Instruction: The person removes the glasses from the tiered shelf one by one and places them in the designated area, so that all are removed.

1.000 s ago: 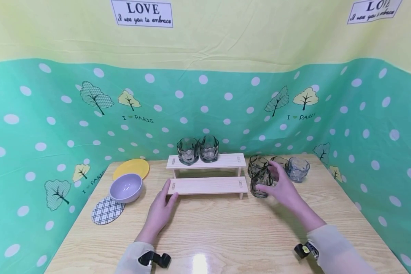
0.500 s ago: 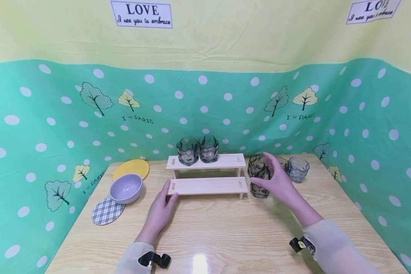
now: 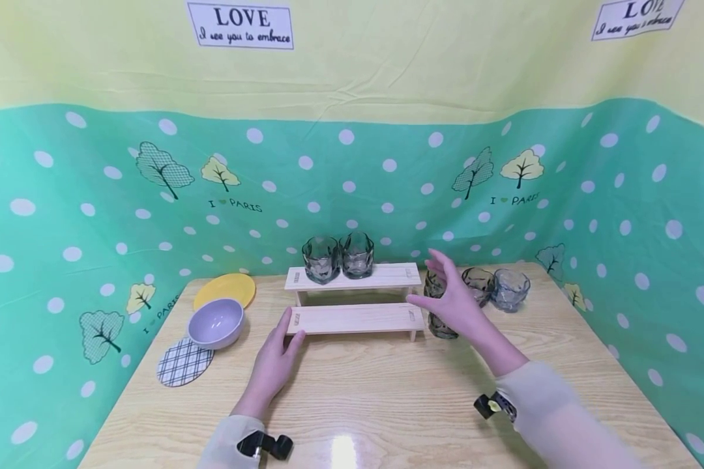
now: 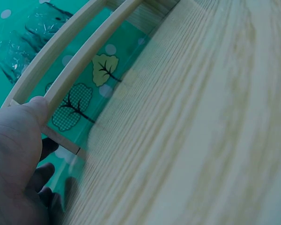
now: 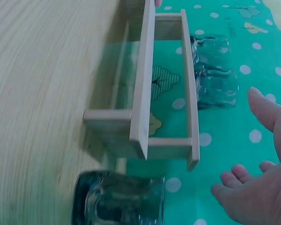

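A two-tier wooden display stand (image 3: 352,318) is on the table. My left hand (image 3: 272,365) holds the left end of its lower tier; in the left wrist view the thumb lies on the wood and the other fingers are partly hidden behind the end. My right hand (image 3: 462,306) hovers by the stand's right end, thumb and fingers spread, nothing between them. Partly hidden behind it are two dark drinking glasses, a front one (image 3: 442,327) and a rear one (image 3: 433,285). Two smoky glasses, left (image 3: 321,260) and right (image 3: 358,256), stand side by side on the upper tier.
Right of my right hand stand a brownish glass (image 3: 480,284) and a bluish glass (image 3: 510,290). At the left are a yellow plate (image 3: 231,286), a lilac bowl (image 3: 216,324) and a checked round coaster (image 3: 183,365). A patterned cloth (image 3: 352,169) hangs behind the table.
My right hand has come away from the front dark glass and moved left and up toward the stand, without the glass. My left hand stays on the stand.
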`<action>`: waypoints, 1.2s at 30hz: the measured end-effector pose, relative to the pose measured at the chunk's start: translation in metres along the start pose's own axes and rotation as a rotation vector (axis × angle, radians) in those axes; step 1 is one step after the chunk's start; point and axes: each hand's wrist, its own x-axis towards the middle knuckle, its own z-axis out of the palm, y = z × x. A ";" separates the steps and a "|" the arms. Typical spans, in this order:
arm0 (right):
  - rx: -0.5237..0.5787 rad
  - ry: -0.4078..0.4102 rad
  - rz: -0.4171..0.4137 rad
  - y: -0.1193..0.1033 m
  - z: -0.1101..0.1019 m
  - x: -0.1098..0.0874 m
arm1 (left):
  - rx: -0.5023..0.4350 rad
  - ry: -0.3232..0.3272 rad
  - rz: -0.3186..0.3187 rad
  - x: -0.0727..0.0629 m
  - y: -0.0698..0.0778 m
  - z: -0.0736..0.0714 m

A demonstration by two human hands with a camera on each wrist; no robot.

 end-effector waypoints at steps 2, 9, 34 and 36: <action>0.017 -0.005 -0.008 -0.003 0.006 0.002 | 0.001 0.000 0.001 0.000 0.000 0.000; 0.113 -0.028 -0.040 -0.012 0.024 0.015 | 0.005 -0.001 0.008 0.000 -0.001 0.000; 0.160 -0.024 -0.008 -0.030 0.073 0.065 | 0.006 -0.002 0.002 -0.001 0.001 -0.001; 0.154 -0.024 -0.017 -0.029 0.075 0.069 | 0.009 -0.004 0.002 -0.001 0.001 -0.001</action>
